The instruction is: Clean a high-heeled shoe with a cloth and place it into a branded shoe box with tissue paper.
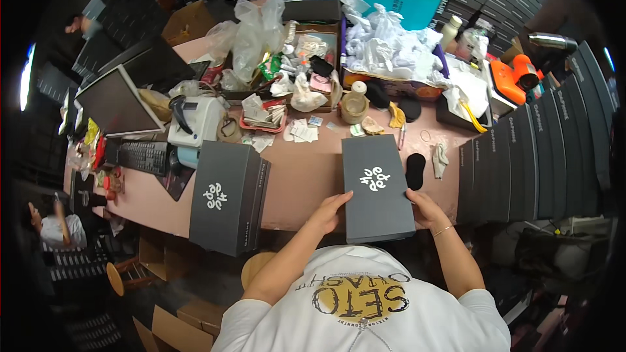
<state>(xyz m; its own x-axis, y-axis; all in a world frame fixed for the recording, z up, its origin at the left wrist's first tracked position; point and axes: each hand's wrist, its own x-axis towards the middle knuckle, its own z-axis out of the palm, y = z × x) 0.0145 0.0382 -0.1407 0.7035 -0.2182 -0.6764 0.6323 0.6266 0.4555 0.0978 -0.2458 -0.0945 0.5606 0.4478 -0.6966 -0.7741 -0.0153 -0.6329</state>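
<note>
A dark grey lidded shoebox [376, 186] with a white mark on its lid lies lengthwise on the pink table [306, 179], its near end over the table's front edge. My left hand [330, 211] presses against its near left side. My right hand [425, 207] grips its near right side; a thin bracelet sits on that wrist. A second, similar grey box [229, 195] lies to the left, apart from both hands and also overhanging the edge.
A black oval insole piece [415, 171] and a crumpled cloth [441, 158] lie right of the held box. Stacked dark boxes [528, 156] wall the right side. Farther back: a white label printer [195, 122], keyboard [143, 155], monitors [117, 101], paper clutter, plastic bags. Another person sits at far left.
</note>
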